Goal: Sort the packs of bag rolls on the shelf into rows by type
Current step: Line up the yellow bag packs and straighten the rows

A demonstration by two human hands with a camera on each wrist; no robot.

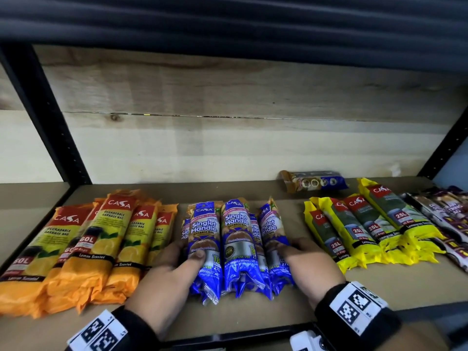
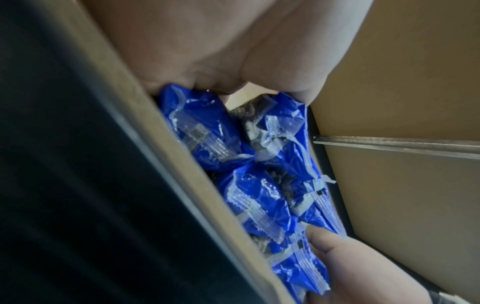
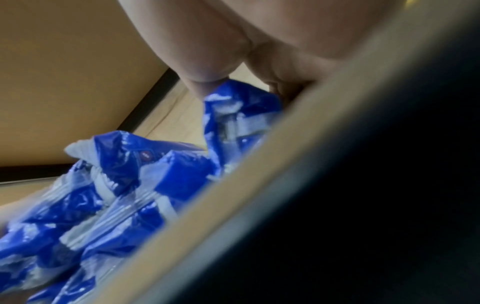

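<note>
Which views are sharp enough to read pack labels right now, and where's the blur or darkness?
Head view: blue packs readable between the hands, edges bowed, dark packs at right smeared. Left wrist view: blue wrappers fairly clear with glare, left side dark. Right wrist view: soft blur, right half black.

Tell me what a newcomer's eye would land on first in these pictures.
First, the bunch of blue packs at the middle front of the shelf, squeezed between the left hand and the right hand. Next, the colour blocks either side: orange packs on the left, yellow packs on the right. Last, one stray pack lying crosswise, alone near the back wall.
</note>
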